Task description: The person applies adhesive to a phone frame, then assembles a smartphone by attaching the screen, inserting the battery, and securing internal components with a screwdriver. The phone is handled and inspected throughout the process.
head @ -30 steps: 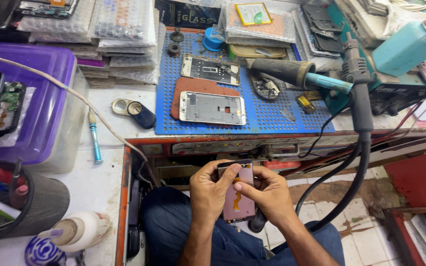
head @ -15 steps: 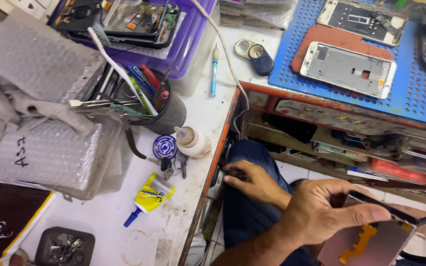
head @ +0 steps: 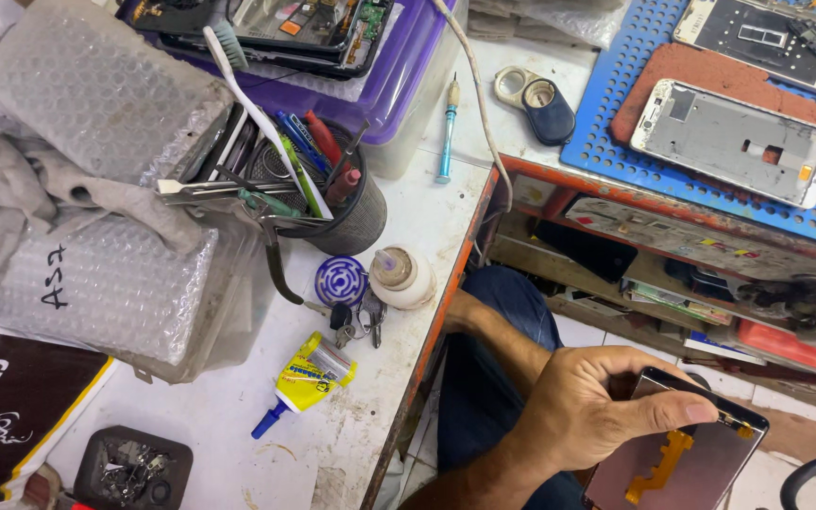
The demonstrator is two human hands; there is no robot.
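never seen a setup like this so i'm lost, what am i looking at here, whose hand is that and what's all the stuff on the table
This is no machine: a person wears a camera on the head, and it looks down at their own hands and lap. The view is from above a white workbench at a phone repair spot.

The right hand holds a phone screen panel by its top edge, back side up, with an orange ribbon strip on it. The left arm reaches toward the bench edge; that hand is hidden.

On the bench stand a black tool cup full of tweezers, pens and a toothbrush, a small glue tube, a bunch of keys and bubble-wrap packets. Farther right, a blue mat carries an opened white phone frame.
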